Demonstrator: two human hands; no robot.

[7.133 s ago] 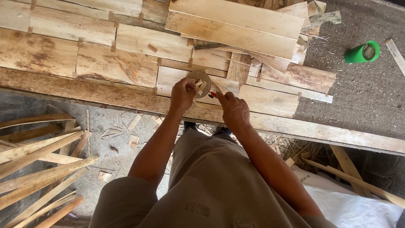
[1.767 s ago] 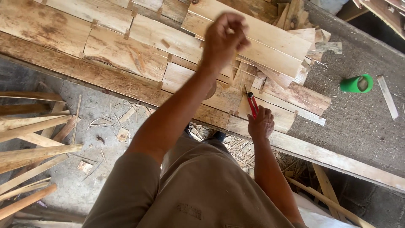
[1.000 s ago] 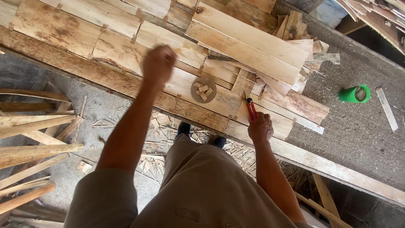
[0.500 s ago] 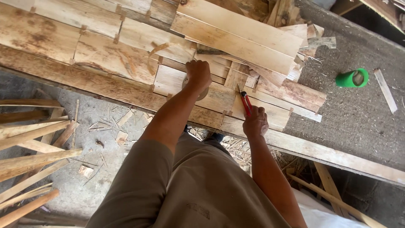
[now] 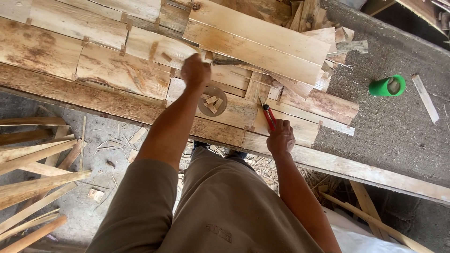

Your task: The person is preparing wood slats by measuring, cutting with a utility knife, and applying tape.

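Rough workbench (image 5: 403,136) with a grey gritty top, its left part covered in pale wooden planks (image 5: 253,42) and short boards laid side by side; a green roll of tape (image 5: 387,86) sits well apart on bare surface to the right, wooden sticks (image 5: 33,164) lean over the littered concrete floor below left. Left hand (image 5: 196,71) is raised over the planks, fingers curled shut, cannot tell if it holds anything; just below it a round disc (image 5: 212,100) with small wood chips lies on a board. Right hand (image 5: 280,137) rests at the bench edge, fingers clenched around red-handled pliers (image 5: 268,113) pointing away over the boards.
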